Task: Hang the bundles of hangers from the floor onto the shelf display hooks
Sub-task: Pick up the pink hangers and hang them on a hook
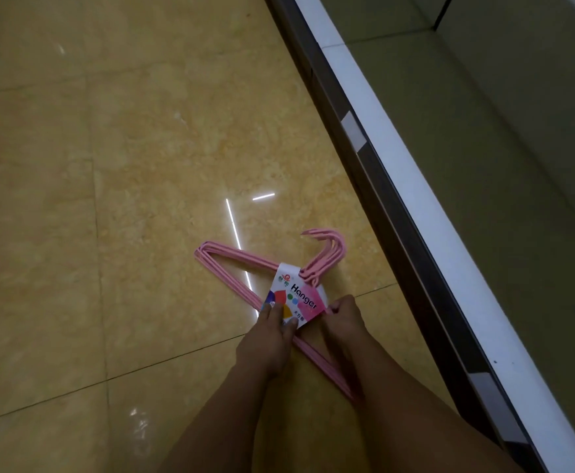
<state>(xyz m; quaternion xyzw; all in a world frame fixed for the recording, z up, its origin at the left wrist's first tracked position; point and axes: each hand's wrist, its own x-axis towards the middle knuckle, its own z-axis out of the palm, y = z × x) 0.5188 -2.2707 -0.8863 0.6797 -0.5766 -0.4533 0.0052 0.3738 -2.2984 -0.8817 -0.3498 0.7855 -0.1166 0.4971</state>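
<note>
floor (142,165): pink hanger bundle (245,264) lies flat beside shelf base (398,186) | label band (298,297): my left hand (272,336) fingertips press it, right hand (344,322) pinches its edge | lift level, keeping hooks (330,244) together

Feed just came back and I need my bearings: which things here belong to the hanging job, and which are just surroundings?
Belongs to the job:
- pink hanger bundle, lying on the floor
- its paper label, printed "Hanger"
- left hand, fingers on the label
- right hand, gripping the bundle beside the label
- shelf, only its base in view; no hooks visible

Just surroundings:
- tiled floor
</note>
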